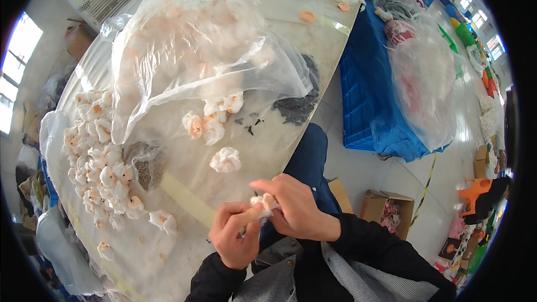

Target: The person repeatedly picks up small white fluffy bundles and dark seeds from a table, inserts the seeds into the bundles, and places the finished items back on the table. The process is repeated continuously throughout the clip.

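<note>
My left hand (235,235) pinches a small white fluffy plush piece (265,203) with orange parts, close to my lap at the table's near edge. My right hand (302,209) has its fingers and thumb around the far side of the same piece. A thin dark tip pokes out at its top; what else lies between the fingers is hidden. Just beyond my hands, a single plush piece (225,160) rests on the table. Farther off are several more pieces (213,128) at the mouth of a big clear plastic bag (197,37) full of them.
On the left of the table (188,235) lies a heap of plush pieces (100,163), beside a small bag of brownish bits (147,165). Small black pieces (250,130) and a dark pile (300,100) lie ahead. Right of the table stand a blue crate (356,105) and an open cardboard box (402,201).
</note>
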